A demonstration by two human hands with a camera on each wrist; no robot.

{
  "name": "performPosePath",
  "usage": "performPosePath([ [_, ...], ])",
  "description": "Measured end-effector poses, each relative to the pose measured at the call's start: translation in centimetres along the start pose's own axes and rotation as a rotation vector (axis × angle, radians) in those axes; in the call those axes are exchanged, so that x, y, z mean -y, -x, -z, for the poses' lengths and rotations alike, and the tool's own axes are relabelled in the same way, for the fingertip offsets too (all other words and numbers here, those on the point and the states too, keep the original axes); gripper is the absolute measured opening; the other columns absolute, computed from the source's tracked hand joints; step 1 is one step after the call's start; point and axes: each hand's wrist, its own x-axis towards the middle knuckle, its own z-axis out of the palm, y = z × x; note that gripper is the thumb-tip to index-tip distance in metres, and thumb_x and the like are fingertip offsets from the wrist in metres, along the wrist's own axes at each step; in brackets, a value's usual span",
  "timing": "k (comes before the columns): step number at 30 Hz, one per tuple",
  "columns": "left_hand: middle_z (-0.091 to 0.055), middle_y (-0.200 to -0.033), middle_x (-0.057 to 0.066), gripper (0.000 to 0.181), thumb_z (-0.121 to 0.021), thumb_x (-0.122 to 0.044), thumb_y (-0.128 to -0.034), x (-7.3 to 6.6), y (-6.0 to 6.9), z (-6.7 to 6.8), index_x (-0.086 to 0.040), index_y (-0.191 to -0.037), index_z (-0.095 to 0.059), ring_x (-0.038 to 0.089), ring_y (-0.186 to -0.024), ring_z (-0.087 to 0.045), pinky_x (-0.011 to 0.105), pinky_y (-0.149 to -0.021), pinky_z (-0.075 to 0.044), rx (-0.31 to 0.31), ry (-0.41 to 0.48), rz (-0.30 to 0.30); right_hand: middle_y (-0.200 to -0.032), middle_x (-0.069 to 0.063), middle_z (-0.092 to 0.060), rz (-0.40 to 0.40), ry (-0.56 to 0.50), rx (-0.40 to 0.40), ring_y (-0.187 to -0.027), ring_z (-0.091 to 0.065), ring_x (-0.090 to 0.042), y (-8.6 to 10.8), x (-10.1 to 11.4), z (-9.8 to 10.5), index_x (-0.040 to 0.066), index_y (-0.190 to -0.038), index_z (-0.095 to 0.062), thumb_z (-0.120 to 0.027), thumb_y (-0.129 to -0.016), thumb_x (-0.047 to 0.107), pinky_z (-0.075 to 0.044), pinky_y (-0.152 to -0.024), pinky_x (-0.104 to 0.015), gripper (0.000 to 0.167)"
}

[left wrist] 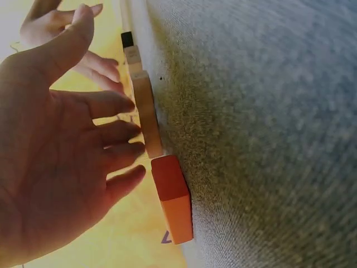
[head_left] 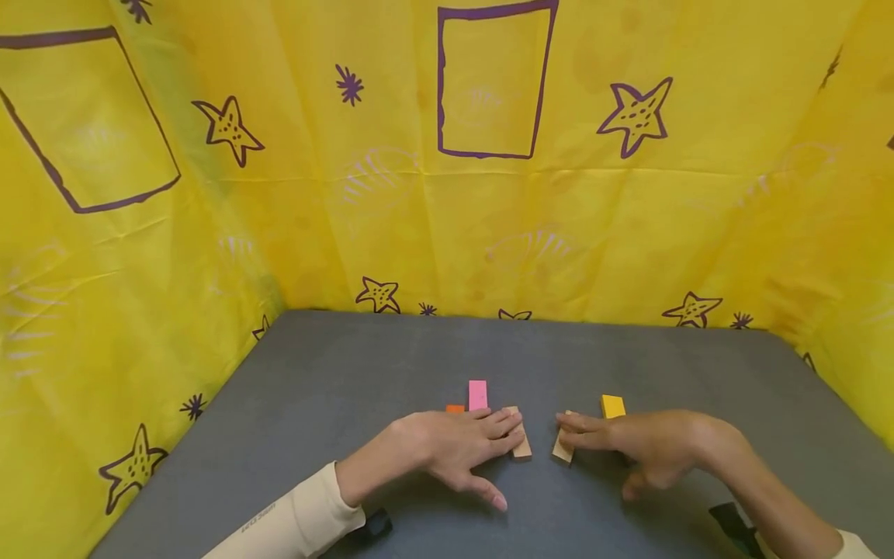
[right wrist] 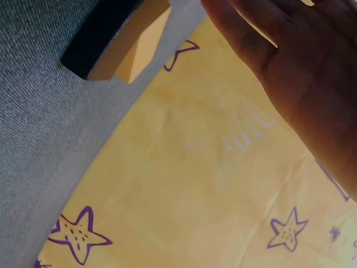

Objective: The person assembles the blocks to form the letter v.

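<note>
In the head view my left hand (head_left: 464,446) lies with spread fingers, its fingertips on a plain wooden block (head_left: 521,446). My right hand (head_left: 649,446) reaches in from the other side, fingers extended over another wooden block (head_left: 562,451). A pink block (head_left: 478,394) and an orange block (head_left: 455,408) are just beyond my left hand; a yellow block (head_left: 613,406) is beyond my right. The left wrist view has the fingertips at the wooden block (left wrist: 146,114), near the orange block (left wrist: 177,218). A dark block (right wrist: 100,39) shows in the right wrist view, beside the right hand (right wrist: 312,84).
A grey table (head_left: 391,357) carries the blocks. Yellow cloth (head_left: 391,225) with purple drawings rises behind it and along both sides. A black object (head_left: 378,526) is by the left cuff, and another dark piece (head_left: 733,524) is by the right wrist.
</note>
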Motion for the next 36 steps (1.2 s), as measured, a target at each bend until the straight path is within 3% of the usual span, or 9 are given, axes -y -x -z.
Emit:
performPosePath([
  [6,-0.008,-0.179,0.001,0.09,-0.045,-0.074,-0.0992,0.0,0.0,0.3,-0.022,-0.168,-0.021,0.016,-0.166,-0.009,0.031,-0.133,-0.021,0.024,0.02,-0.041,-0.172,-0.016,-0.029,0.02,0.02,-0.013,-0.158,-0.035,-0.033,0.1,-0.1,0.2,0.021,-0.16,-0.045,-0.086,-0.084,0.022,-0.047,-0.116,-0.033,0.086],
  [14,-0.009,-0.179,0.003,0.096,-0.049,-0.076,-0.0965,-1.0,-0.1,0.1,-0.021,-0.169,-0.019,0.015,-0.166,-0.01,0.036,-0.134,-0.018,0.037,0.052,-0.002,-0.175,-0.012,-0.025,-0.065,-0.019,0.037,-0.161,-0.028,-0.032,-0.4,0.4,0.0,0.023,-0.159,-0.045,-0.087,-0.082,0.019,-0.045,-0.117,-0.032,0.088],
  [23,-0.003,-0.179,0.0,0.1,-0.048,-0.079,-0.0944,-2.3,0.1,0.0,-0.024,-0.17,-0.013,0.017,-0.167,-0.007,0.041,-0.134,-0.019,0.052,0.08,0.069,-0.175,-0.01,-0.026,-0.024,0.025,0.014,-0.161,-0.03,-0.028,-0.8,1.0,-0.5,0.026,-0.16,-0.044,-0.086,-0.082,0.018,-0.049,-0.11,-0.029,0.089],
  [30,-0.004,-0.179,0.0,0.101,-0.047,-0.081,-0.0935,-3.0,0.2,-0.2,-0.023,-0.17,-0.013,0.02,-0.167,-0.006,0.04,-0.134,-0.019,0.051,0.065,0.091,-0.176,-0.005,-0.024,-0.052,0.01,0.032,-0.16,-0.032,-0.026,-1.1,1.5,-0.7,0.031,-0.16,-0.043,-0.085,-0.084,0.017,-0.052,-0.108,-0.03,0.089],
  [36,-0.005,-0.179,0.0,0.102,-0.046,-0.082,-0.0929,-3.1,0.1,-0.2,-0.023,-0.17,-0.014,0.02,-0.167,-0.007,0.041,-0.134,-0.02,0.034,0.055,0.098,-0.175,-0.009,-0.024,-0.025,0.027,0.006,-0.16,-0.032,-0.03,-1.1,1.6,-0.7,0.028,-0.161,-0.042,-0.083,-0.083,0.016,-0.052,-0.108,-0.03,0.088],
])
